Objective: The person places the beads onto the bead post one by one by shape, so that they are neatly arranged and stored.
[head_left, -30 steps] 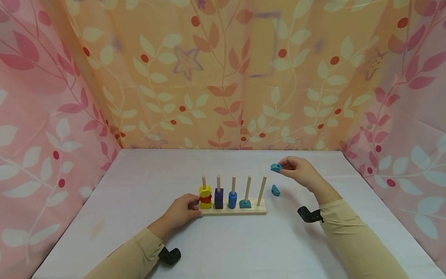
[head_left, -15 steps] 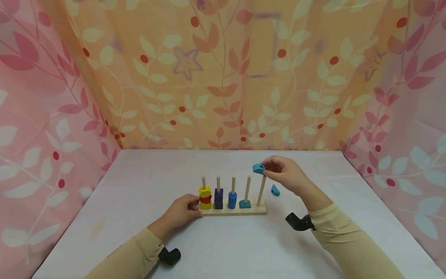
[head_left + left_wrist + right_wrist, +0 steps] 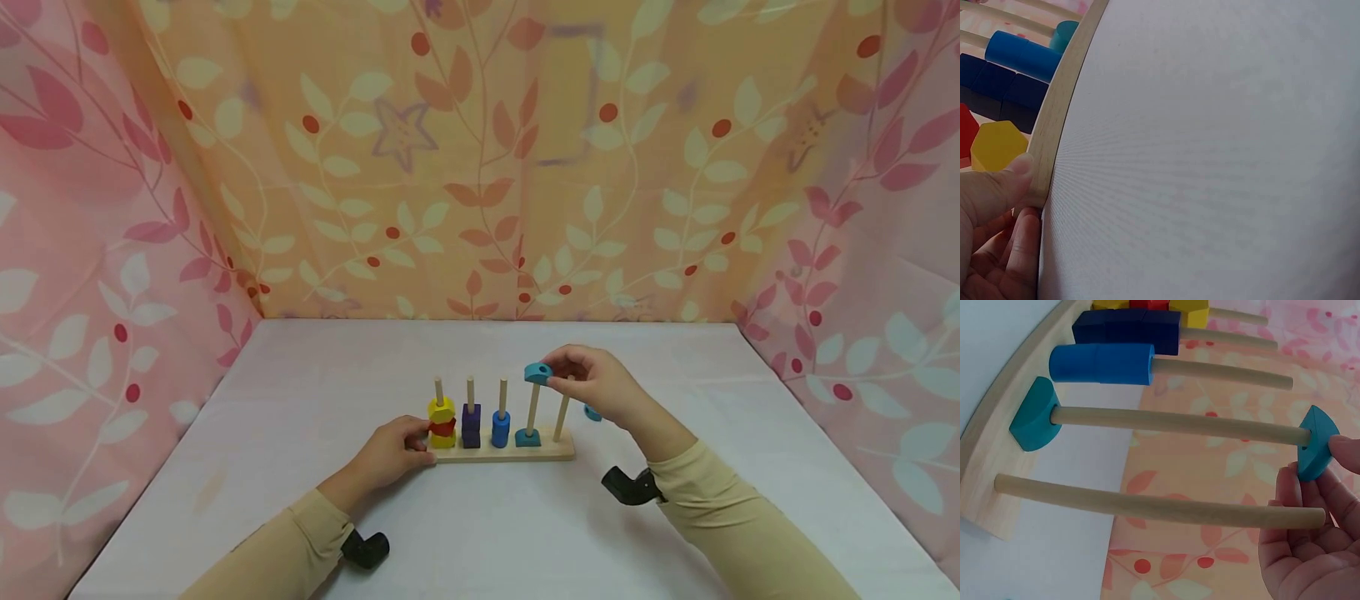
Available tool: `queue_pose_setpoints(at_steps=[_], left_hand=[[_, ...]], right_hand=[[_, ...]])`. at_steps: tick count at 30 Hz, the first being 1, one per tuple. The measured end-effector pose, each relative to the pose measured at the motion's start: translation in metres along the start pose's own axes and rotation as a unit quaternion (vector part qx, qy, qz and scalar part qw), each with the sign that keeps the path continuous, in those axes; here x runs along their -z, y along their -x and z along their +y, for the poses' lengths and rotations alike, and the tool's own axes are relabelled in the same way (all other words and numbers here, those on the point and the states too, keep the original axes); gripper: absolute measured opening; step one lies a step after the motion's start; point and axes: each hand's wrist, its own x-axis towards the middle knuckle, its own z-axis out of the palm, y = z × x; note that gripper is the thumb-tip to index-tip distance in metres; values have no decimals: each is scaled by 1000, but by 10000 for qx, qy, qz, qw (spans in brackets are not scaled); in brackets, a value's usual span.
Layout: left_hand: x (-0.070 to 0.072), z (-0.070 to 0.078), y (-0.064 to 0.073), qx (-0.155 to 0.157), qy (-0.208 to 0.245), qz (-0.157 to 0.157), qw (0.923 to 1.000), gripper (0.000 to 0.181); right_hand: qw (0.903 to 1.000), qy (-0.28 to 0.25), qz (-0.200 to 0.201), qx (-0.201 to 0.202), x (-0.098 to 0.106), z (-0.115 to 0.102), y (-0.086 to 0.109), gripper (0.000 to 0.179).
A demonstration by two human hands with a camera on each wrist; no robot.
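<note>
My left hand (image 3: 388,454) grips the left end of a wooden stacking peg board (image 3: 498,456), its thumb on the wood in the left wrist view. My right hand (image 3: 596,385) pinches a teal half-round block (image 3: 1315,442) at the top of the fourth peg (image 3: 1179,424). In the right wrist view the peg's tip is right at the block's hole. Another teal half-round block (image 3: 1036,415) sits at the foot of that peg. The fifth peg (image 3: 1160,501) is bare and passes in front of my right fingers there.
Yellow and red blocks (image 3: 442,425), dark purple square blocks (image 3: 471,427) and blue cylinders (image 3: 501,430) stand on the other pegs. A loose teal block (image 3: 592,412) lies right of the board, partly hidden by my right hand. Patterned curtains (image 3: 480,167) surround the white table (image 3: 480,533).
My right hand has carried the teal block leftward, past the fifth peg to the top of the fourth. The left hand keeps its grip on the board's end.
</note>
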Motion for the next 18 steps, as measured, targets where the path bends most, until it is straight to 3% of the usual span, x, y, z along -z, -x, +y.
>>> queue_pose_setpoints(at_steps=[8, 18], left_hand=[[1, 1, -1, 88, 72, 6, 9999, 50], [0, 2, 1, 46, 106, -1, 9999, 49]], right_hand=[[9994, 304, -145, -114, -3, 3, -3, 20], [9976, 95, -233, -641, -7, 18, -4, 20]])
